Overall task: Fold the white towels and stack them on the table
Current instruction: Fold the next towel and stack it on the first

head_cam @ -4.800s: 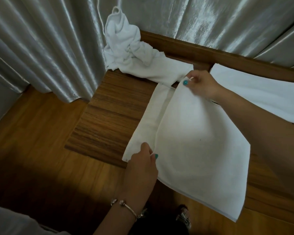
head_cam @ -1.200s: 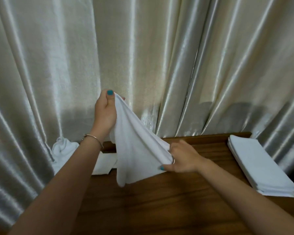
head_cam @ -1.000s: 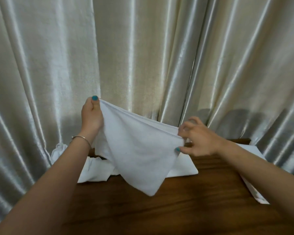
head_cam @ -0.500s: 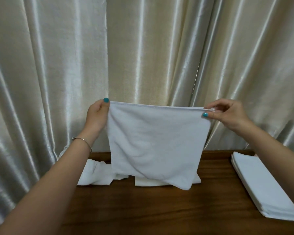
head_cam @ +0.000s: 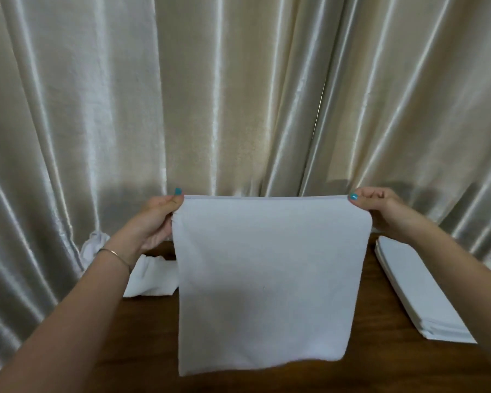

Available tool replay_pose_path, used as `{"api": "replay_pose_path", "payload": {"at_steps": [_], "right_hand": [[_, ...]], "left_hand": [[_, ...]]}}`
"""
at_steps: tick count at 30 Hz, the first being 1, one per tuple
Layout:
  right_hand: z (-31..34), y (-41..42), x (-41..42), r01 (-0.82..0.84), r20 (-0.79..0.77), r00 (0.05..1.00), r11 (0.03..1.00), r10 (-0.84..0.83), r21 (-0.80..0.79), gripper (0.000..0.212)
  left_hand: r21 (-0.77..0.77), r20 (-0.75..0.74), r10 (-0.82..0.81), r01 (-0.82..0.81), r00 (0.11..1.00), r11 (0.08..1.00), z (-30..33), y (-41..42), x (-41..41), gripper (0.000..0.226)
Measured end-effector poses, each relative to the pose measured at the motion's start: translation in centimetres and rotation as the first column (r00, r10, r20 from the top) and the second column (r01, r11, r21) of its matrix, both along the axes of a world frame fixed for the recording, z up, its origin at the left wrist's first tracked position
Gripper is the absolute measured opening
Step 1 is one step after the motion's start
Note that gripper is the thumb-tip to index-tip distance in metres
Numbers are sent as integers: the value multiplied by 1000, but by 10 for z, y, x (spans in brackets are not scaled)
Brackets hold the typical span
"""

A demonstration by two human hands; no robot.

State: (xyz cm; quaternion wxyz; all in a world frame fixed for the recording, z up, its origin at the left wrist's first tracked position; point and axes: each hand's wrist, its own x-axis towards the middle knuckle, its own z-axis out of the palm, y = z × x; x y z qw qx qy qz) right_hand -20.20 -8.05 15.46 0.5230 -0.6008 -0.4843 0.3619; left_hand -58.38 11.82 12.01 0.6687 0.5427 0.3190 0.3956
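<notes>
A white towel (head_cam: 267, 282) hangs flat and spread out in front of me, above the wooden table (head_cam: 380, 361). My left hand (head_cam: 156, 219) pinches its upper left corner. My right hand (head_cam: 380, 209) pinches its upper right corner. The top edge is stretched taut between them. The towel's lower edge hangs just over the tabletop. A stack of folded white towels (head_cam: 417, 290) lies on the table at the right. A heap of unfolded white towels (head_cam: 150, 275) lies at the back left, partly hidden by my left arm and the held towel.
Shiny cream curtains (head_cam: 238, 95) hang close behind the table along its whole back edge. Bare dark wood shows at the front of the table, below and to the right of the hanging towel.
The towel has gone from bunched between my hands to spread flat. My right hand slid out to the far corner and rose, and both hands have now lowered slightly toward the table.
</notes>
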Motion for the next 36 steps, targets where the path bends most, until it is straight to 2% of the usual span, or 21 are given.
{"api": "replay_pose_path", "payload": {"at_steps": [2, 5, 9, 11, 12, 15, 16, 18, 21, 24, 26, 28, 36], "right_hand": [[-44, 10, 9, 106, 10, 994, 985, -106, -139, 18], [-123, 32, 20, 261, 168, 962, 914, -217, -312, 20], [-218, 68, 38, 339, 268, 932, 845, -243, -413, 11], [-248, 85, 47, 374, 353, 907, 825, -229, -424, 3], [-256, 92, 50, 398, 381, 893, 818, -240, -416, 7], [-272, 110, 58, 524, 396, 835, 771, -382, -361, 3], [-273, 113, 55, 569, 385, 811, 746, -440, -347, 10], [-274, 112, 45, 614, 318, 787, 725, -529, -313, 18], [-274, 103, 5, 617, 153, 785, 742, -600, -262, 15], [-275, 101, -44, 546, 47, 833, 805, -551, -233, 11], [-274, 101, -71, 474, -12, 870, 845, -492, -248, 18], [-270, 98, -86, 435, -48, 890, 875, -454, -213, 23], [-261, 76, -108, 409, 74, 910, 913, -408, 2, 20]], "left_hand": [[-124, -121, -22, 7, 992, 992, -41, 7, 18, 28], [-264, -325, -4, -86, 946, 961, -117, 15, 44, 32], [-304, -458, 41, -200, 888, 932, -205, 28, 77, 33], [-318, -445, 92, -253, 891, 913, -228, 36, 90, 34], [-322, -429, 124, -280, 895, 905, -233, 40, 98, 36], [-318, -381, 240, -371, 893, 873, -235, 47, 122, 47], [-323, -365, 290, -412, 885, 852, -233, 45, 129, 45], [-312, -381, 339, -464, 860, 829, -227, 29, 141, 14], [-289, -369, 314, -429, 875, 856, -225, -15, 163, 30], [-206, -342, 324, -407, 882, 890, -225, -53, 191, 41], [-93, -347, 359, -413, 867, 906, -223, -68, 204, 48], [-43, -329, 392, -429, 859, 902, -225, -77, 209, 50], [-134, -237, 384, -421, 892, 897, -223, -92, 203, 36]]}}
